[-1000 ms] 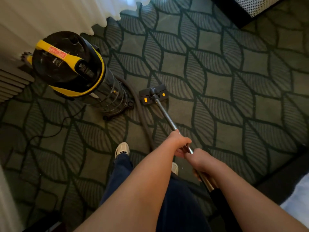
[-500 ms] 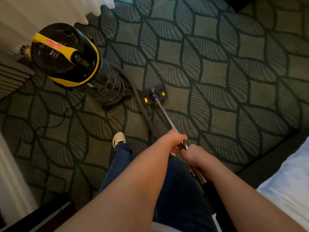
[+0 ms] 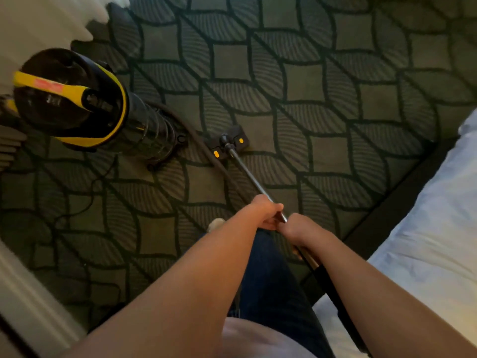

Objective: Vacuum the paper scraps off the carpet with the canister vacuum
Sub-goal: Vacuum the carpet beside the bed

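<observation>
Canister vacuum (image 3: 72, 99), glossy black, yellow-banded, on leaf-patterned carpet (image 3: 322, 73); we find left hand (image 3: 265, 211) and right hand (image 3: 296, 228) curled round its metal wand (image 3: 250, 175).

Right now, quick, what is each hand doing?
Left hand: curled round the metal wand, the forward grip.
Right hand: curled round the same wand, just behind it.
</observation>
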Available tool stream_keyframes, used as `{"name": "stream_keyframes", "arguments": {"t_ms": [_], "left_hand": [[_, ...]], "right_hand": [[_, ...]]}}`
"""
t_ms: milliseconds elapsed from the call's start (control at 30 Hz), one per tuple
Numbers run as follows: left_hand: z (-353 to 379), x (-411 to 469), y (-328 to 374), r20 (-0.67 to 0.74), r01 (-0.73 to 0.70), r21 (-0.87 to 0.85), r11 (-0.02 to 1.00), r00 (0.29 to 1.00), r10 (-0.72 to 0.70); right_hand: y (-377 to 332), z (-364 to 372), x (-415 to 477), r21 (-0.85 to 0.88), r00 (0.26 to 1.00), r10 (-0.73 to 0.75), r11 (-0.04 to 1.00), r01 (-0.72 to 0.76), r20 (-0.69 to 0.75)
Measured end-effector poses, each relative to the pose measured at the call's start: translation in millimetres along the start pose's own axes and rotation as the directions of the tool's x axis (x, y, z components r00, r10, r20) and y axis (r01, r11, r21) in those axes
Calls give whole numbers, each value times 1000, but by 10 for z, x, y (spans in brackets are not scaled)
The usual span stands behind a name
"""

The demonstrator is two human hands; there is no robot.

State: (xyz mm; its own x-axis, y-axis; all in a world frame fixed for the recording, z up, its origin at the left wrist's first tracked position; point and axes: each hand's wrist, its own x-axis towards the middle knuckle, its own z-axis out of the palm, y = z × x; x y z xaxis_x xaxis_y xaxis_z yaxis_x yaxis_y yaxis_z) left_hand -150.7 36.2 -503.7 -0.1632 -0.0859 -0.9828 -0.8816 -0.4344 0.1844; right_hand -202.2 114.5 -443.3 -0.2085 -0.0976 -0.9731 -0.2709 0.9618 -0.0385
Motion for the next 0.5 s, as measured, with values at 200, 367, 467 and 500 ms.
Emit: {"name": "stream_keyframes", "arguments": {"t_ms": [200, 367, 467, 500], "left_hand": [[64, 162, -447, 65, 1, 107, 994, 998, -8], [173, 72, -833, 87, -20, 125, 992, 996, 9], [297, -28, -1030, 121, -32, 194, 980, 993, 9], [340, -59, -1096, 134, -39, 217, 975, 991, 9]], "right_hand": [[190, 527, -47, 135, 997, 74, 988, -69, -29], [361, 931, -212, 169, 993, 95, 982, -83, -64], [550, 1162, -316, 223, 988, 142, 967, -125, -63], [617, 1245, -341, 236, 986, 154, 962, -136, -62]]}}
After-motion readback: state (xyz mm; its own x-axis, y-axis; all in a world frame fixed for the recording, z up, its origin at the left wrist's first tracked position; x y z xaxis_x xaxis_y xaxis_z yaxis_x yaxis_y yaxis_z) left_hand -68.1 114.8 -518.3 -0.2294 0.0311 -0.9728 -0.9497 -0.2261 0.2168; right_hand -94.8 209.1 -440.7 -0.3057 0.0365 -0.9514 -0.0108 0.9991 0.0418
